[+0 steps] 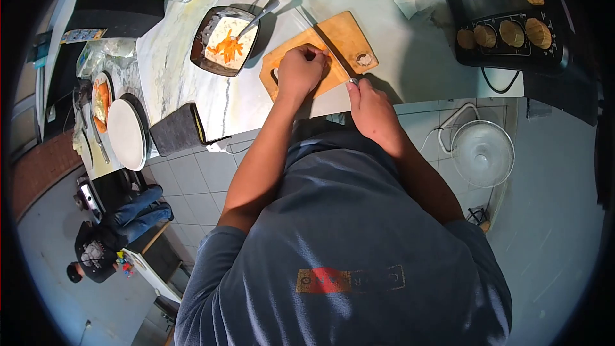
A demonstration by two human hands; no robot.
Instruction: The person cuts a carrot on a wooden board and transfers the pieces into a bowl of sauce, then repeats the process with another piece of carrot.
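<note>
Marble counter (410,70), wooden cutting board (349,32) at front edge. Left hand (300,70) curled on board; grasp beneath not discernible. Right hand (370,106) clenched on knife (339,64) handle, blade across board. Knife judged stiff, light, sharp: hold by handle only.

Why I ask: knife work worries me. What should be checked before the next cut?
1. Left hand resting on the cutting board, fingers curled in: ok.
2. Right hand closed in a grip on the knife: ok.
3. What lies under the left hand: cannot tell, hidden.
4. Cutting board lying flat on the counter: ok.
5. Bowl with spoon apart from the board: ok.
</note>
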